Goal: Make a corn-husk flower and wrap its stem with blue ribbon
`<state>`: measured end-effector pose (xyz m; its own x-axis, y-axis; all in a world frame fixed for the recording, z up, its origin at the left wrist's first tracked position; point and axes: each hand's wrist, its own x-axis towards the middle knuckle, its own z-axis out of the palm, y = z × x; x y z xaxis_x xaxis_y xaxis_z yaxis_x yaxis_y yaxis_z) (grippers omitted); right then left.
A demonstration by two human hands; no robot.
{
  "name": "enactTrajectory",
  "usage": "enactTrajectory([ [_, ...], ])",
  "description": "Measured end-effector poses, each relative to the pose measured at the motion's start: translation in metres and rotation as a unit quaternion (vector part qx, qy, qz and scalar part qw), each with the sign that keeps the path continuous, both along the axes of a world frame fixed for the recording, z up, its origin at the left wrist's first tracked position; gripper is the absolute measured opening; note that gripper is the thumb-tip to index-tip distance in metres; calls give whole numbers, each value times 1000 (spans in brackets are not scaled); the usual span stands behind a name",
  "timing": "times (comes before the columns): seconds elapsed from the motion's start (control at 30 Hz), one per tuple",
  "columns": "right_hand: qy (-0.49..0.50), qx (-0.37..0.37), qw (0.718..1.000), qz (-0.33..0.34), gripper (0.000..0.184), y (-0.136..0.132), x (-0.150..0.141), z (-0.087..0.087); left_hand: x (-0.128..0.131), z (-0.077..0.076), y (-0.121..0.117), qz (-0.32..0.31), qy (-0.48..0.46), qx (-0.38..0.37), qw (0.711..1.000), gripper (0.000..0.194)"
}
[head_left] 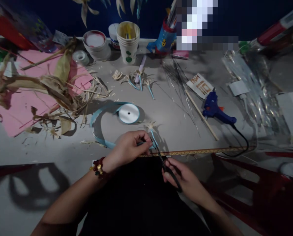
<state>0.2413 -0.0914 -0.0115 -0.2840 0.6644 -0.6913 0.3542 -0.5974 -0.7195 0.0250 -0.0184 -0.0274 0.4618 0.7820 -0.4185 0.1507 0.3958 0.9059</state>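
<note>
Near the table's front edge, my left hand (134, 144) pinches a light blue ribbon (94, 123) close to its end. The ribbon loops left and back to a white spool (128, 113) lying flat on the table. A small dried-husk flower with a blue-wrapped stem (153, 135) stands just past my fingertips, its lower end meeting the ribbon. My right hand (174, 173) has its fingers in the handles of black scissors (170, 173). Their blades point up to the ribbon and stem by my left fingers; whether they touch it I cannot tell.
Three similar blue-stemmed husk flowers (141, 80) lie farther back. Dried corn husks (45, 88) cover pink paper (16, 111) at left. Right of centre are thin wires (183, 88), a wooden stick (202, 114) and a blue glue gun (217, 109) with its cord. Paper cups (128, 49) stand behind.
</note>
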Motion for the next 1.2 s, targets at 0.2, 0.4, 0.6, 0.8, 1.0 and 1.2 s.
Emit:
enactTrajectory([
  [0.2, 11, -23, 999, -26, 44, 4, -4, -1, -2, -2, -1, -7, 4, 3, 1000, 13],
  [0.4, 15, -70, 997, -34, 51, 4, 0, -3, -3, -1, -1, -5, 5, 13, 1000, 11],
  [0.6, 23, -77, 996, -29, 51, 2, 3, -7, -3, 1, 0, -14, 9, 9, 1000, 11],
  [0.8, 7, -79, 997, -22, 51, 4, 2, -4, -5, 0, 0, -18, 8, 17, 1000, 12],
  [1.0, 20, -40, 999, -14, 47, 10, -1, 1, -6, 0, 0, -22, -10, 19, 1000, 11],
  [1.2, 13, -25, 1000, -10, 44, 10, -3, -2, -4, -2, -1, -22, 42, 51, 998, 13],
])
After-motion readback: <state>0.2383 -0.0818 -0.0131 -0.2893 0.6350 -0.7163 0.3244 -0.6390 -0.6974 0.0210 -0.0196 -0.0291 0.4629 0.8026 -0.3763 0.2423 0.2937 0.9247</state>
